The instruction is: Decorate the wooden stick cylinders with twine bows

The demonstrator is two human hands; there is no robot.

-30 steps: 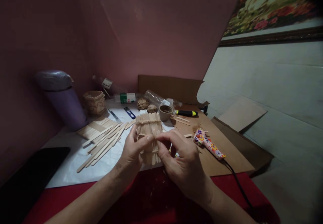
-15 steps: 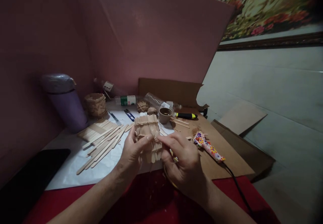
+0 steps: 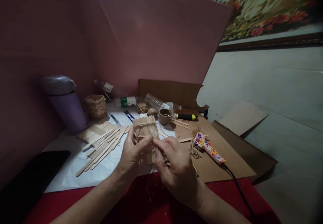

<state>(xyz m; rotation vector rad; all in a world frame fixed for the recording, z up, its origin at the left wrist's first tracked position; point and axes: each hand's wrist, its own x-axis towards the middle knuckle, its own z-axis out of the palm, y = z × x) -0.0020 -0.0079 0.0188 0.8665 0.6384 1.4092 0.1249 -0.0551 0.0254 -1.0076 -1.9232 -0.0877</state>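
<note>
Pale wood makes up the stick-sided piece (image 3: 148, 130) you hold at the middle of the frame, seen against the red-covered worktop (image 3: 234, 190); its sticks already stand side by side, and a twine band (image 3: 145, 124) crosses them near the top; a second band (image 3: 140, 136), lower down, looks unfinished to me, though your fingers hide much of it; loose sticks (image 3: 103, 148) lie at centre left, and a twine tangle (image 3: 195, 152) rests beside the flowered glue gun (image 3: 210, 148) at centre right.

Your left hand (image 3: 132, 150) is clamped round the piece's left side, thumb laid across its front; your right hand (image 3: 175, 160) comes from the lower right, knuckles up, thumb and forefinger near each other at the piece's right side; whether they pinch a strand I cannot tell; a yellow-marked thing (image 3: 167, 160) shows beside that hand, too hidden to name.
</note>
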